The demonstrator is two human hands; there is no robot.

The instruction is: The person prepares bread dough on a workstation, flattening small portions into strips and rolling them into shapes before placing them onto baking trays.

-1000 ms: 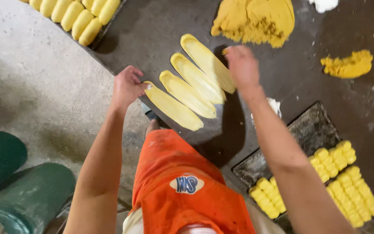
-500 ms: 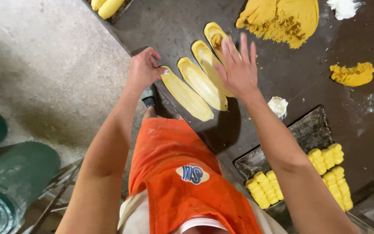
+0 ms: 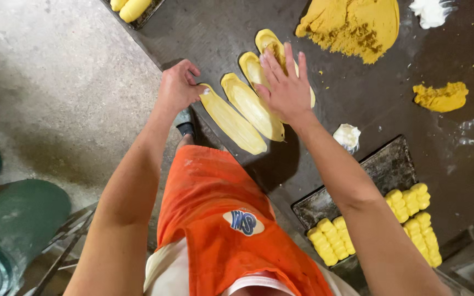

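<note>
Several flattened oval strips of yellow dough (image 3: 243, 111) lie side by side on a dark worktable (image 3: 357, 109). My right hand (image 3: 285, 83) rests flat, fingers spread, on the strips farthest from me. The fingertips of my left hand (image 3: 178, 86) touch the end of the nearest strip at the table's edge. A big mound of crumbly yellow filling (image 3: 352, 24) lies beyond the strips.
A dark baking tray (image 3: 377, 178) near me holds rows of shaped yellow dough pieces (image 3: 407, 219). A smaller lump of filling (image 3: 440, 96) and a white lump (image 3: 348, 135) lie to the right. Another tray of rolls (image 3: 130, 8) sits at the far corner. Green barrels (image 3: 12, 225) stand on the concrete floor.
My right hand has come down from the strips' far ends to lie flat on them. My left hand stays at the nearest strip's end. The view has shifted.
</note>
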